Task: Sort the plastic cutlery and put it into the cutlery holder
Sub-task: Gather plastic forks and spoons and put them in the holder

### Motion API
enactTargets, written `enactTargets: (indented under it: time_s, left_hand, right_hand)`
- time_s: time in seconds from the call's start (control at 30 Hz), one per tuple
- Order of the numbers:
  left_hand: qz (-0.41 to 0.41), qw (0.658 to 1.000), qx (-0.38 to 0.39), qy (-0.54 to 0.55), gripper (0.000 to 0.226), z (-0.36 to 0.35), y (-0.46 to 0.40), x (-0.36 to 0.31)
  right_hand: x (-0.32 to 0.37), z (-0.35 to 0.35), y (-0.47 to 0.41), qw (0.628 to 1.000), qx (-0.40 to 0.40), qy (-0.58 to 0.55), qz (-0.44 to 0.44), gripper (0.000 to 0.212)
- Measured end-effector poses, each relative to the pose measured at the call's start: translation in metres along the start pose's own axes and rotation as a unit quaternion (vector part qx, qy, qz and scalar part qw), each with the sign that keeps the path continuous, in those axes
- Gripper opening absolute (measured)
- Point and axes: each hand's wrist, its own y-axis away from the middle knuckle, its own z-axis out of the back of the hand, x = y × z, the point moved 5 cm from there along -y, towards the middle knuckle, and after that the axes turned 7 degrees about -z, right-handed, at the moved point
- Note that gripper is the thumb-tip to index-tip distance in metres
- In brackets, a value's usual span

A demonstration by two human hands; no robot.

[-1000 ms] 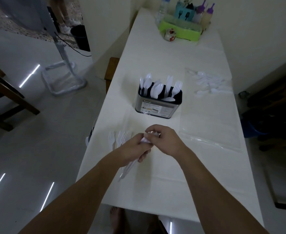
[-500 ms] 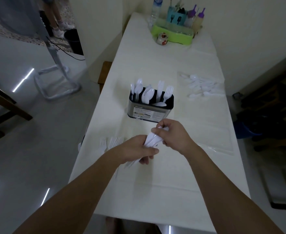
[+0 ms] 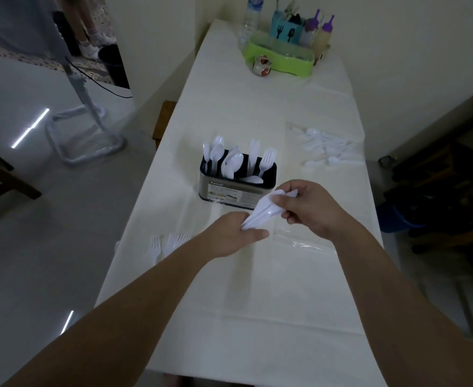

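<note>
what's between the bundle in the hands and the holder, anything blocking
Nothing visible. The bundle, gripped by the right hand and touched by the left hand, sits just in front of the holder, with bare table around. Cutlery already stands in the holder's slots.

The holder (image 3: 236, 188) has a paper label on its front. In the top left corner of the label is a small word that looks like "Kassa", but it is tiny and hard to be sure of. The rest of the writing on the label is too small to read. The blue box (image 3: 284, 30) at the far end has black fork and spoon shapes on it, with no words.
</note>
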Motion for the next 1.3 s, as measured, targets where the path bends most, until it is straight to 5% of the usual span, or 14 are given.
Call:
enactTargets:
  time_s: [0.43, 0.73, 0.87, 0.97, 1.07, 1.3]
  left_hand:
    - [-0.044, 0.994, -0.082, -0.059, 0.037, 0.007, -0.045, -0.028]
    - [-0.062, 0.985, -0.061, -0.151, 0.041, 0.025, -0.043, -0.007]
    - [-0.052, 0.98, -0.11, -0.155, 0.027, 0.034, -0.051, -0.01]
    - [-0.084, 0.957, -0.176, -0.213, 0.011, 0.041, -0.053, -0.02]
    - [-0.113, 0.925, -0.212, -0.296, 0.017, 0.047, -0.057, -0.032]
    - [-0.063, 0.909, -0.123, -0.394, 0.031, 0.052, -0.081, -0.035]
  right_hand:
    - [0.043, 0.051, -0.016, 0.996, -0.049, 0.04, 0.057, 0.009]
    - [0.068, 0.106, -0.014, 0.983, -0.124, 0.078, 0.109, 0.006]
    - [0.068, 0.102, -0.019, 0.979, -0.132, 0.103, 0.116, 0.008]
    - [0.067, 0.1, -0.023, 0.978, -0.133, 0.103, 0.12, 0.005]
    - [0.068, 0.101, -0.025, 0.978, -0.136, 0.105, 0.12, 0.005]
    - [0.077, 0.099, -0.027, 0.974, -0.139, 0.123, 0.132, 0.006]
